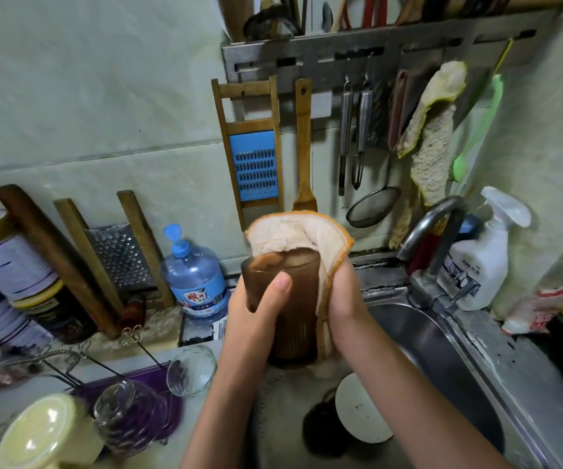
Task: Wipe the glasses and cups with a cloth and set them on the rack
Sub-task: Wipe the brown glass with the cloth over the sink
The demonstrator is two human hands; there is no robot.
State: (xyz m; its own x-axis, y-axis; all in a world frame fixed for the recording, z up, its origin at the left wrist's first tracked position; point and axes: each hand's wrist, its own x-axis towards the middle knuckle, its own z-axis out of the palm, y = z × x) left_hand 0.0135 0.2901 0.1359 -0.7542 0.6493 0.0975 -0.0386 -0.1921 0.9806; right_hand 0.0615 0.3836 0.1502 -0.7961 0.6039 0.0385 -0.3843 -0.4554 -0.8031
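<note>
Brown glass (pixel 293 316): upright, held over sink (pixel 442 353) edge. Left hand (pixel 256 302): fingers curled round glass, thumb across front. Right hand (pixel 344 299): grips cloth (pixel 293 231) against glass side; cloth folds over rim.

Brightness: dim indoor light with a greenish cast, even across the wall tiles (pixel 104 96)
Source: not visible; it seems to fall from above, and the top of the cloth (pixel 293 231) is the palest patch mid-frame
Shadows: soft-edged, deepest in the basin of the sink (pixel 425 336)
Glare: small highlights on the faucet (pixel 432 225) and the yellow lid (pixel 43 431)
Blur: lower left smeared, the upturned clear glass (pixel 127 414) and the tins (pixel 6 258) streaked
Sharpest: the brown glass (pixel 287 299) at centre
Distortion: wide-angle bowing, tile lines and sink rim curving toward the edges
</note>
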